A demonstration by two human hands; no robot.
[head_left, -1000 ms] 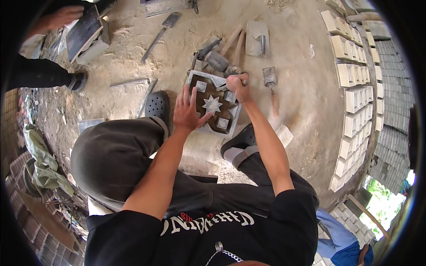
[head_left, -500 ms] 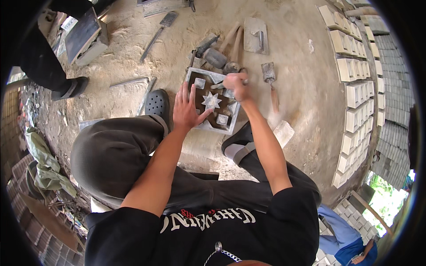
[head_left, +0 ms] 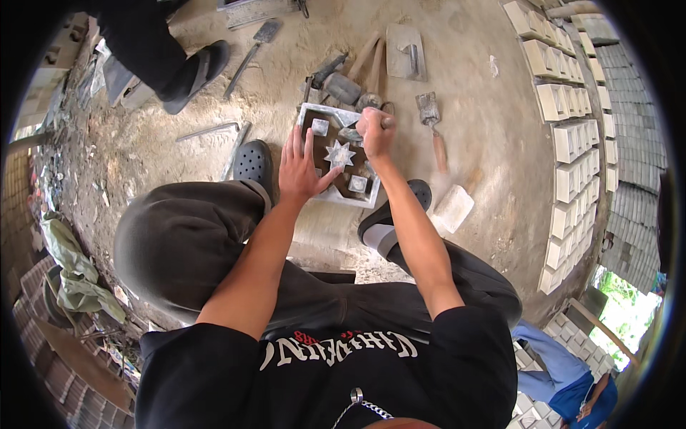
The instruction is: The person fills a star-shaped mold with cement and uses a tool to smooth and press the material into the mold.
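Note:
In front of me on the floor lies a square metal mould [head_left: 348,202] with a pale rim and dark recesses. A star-shaped block [head_left: 340,154] stands at its middle, with small square blocks [head_left: 358,184] around it. My left hand [head_left: 299,169] rests spread over the mould's left side, fingers stretched out, thumb toward the star. At the far right part of the mould, my right hand [head_left: 374,134] is closed around the handle of a small trowel-like tool, its grey blade [head_left: 349,134] over the recess. My fingers hide much of the tool.
Beyond the mould lie a mallet [head_left: 341,89], a flat float [head_left: 406,53] and a shovel-like tool [head_left: 254,53]. To the right are a trowel [head_left: 433,129], a pale slab [head_left: 454,208] and rows of cream blocks [head_left: 564,100]. Another person's foot [head_left: 196,75] is far left.
My right hand has shifted slightly left and nearer the star with the tool. My left hand stays on the mould. The other person's foot has stepped to the right and farther off.

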